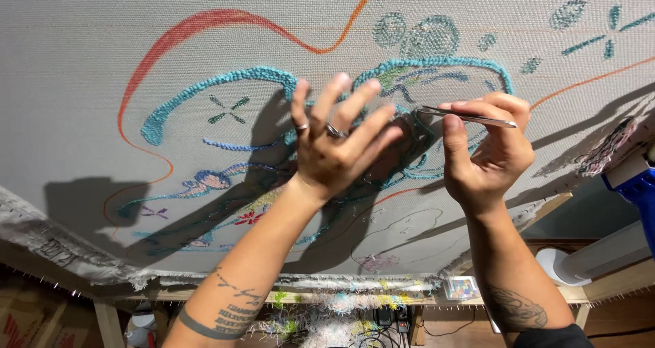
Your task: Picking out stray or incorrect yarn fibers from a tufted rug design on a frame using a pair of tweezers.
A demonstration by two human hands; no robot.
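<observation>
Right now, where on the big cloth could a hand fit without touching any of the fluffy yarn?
Bare cloth lies at the far left, outside the orange line, and along the top between that line and the teal loop. It is crowded in the middle, where the left hand and the right hand with tweezers meet.

both forearms are bare. the left hand (pixel 327 153), at the middle of the frame, wears two rings: a thin silvery band on one finger and a wider, darker one on the next. the left forearm carries dark tattoos toward the lower left: a thin script-like line, lines of small lettering and a solid band around the arm. the right hand (pixel 488 150) has no rings in view; its forearm shows a shaded dark tattoo at lower right, above the edge of a black sleeve (pixel 552 338).
</observation>
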